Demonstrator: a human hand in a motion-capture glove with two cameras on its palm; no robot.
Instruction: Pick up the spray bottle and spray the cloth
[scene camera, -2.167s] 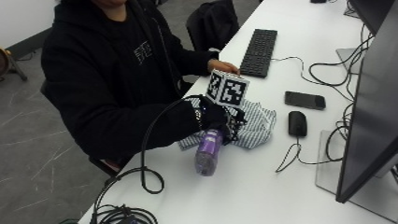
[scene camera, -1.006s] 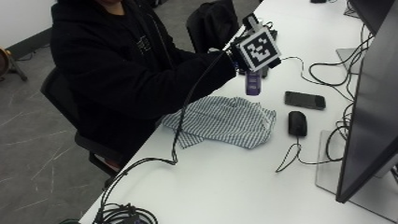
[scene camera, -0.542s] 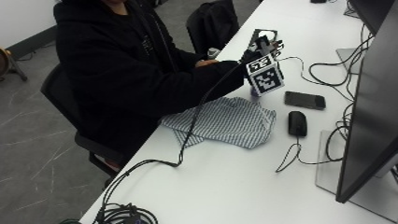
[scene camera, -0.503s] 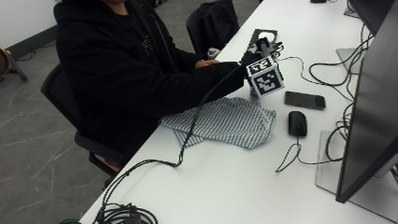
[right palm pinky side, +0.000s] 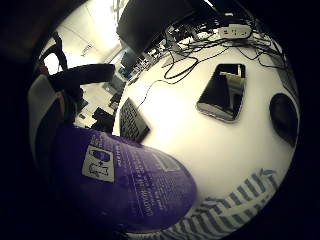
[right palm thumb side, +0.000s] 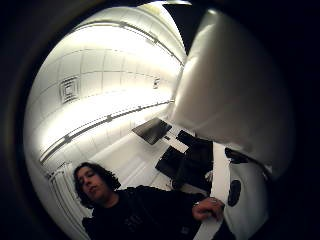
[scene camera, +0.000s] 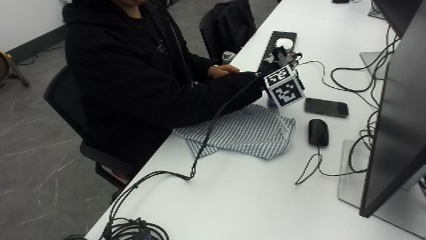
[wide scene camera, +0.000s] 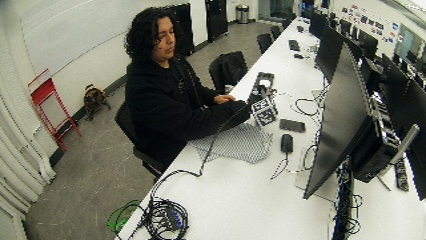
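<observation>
My gloved right hand (scene camera: 271, 64) grips the purple spray bottle (right palm pinky side: 120, 185) and holds it above the table, just past the far edge of the cloth. In the outside view the hand hides most of the bottle. The blue-and-white striped cloth (scene camera: 246, 131) lies crumpled flat on the white table (scene camera: 266, 200) in front of the person. The little finger side palm view shows the bottle's labelled body close to the palm, with the cloth (right palm pinky side: 235, 210) below it. The person's bare left hand (scene camera: 223, 71) rests near the table edge.
A black phone (scene camera: 326, 107) and a black mouse (scene camera: 318, 132) lie right of the cloth. A black keyboard (scene camera: 279, 42) sits beyond the hand. A large monitor (scene camera: 399, 115) and several cables stand along the right side. A cable bundle (scene camera: 133, 230) lies at the near edge.
The hand lifted the bottle off the near side of the cloth and carried it up toward the keyboard. Over the last second it has come down a little.
</observation>
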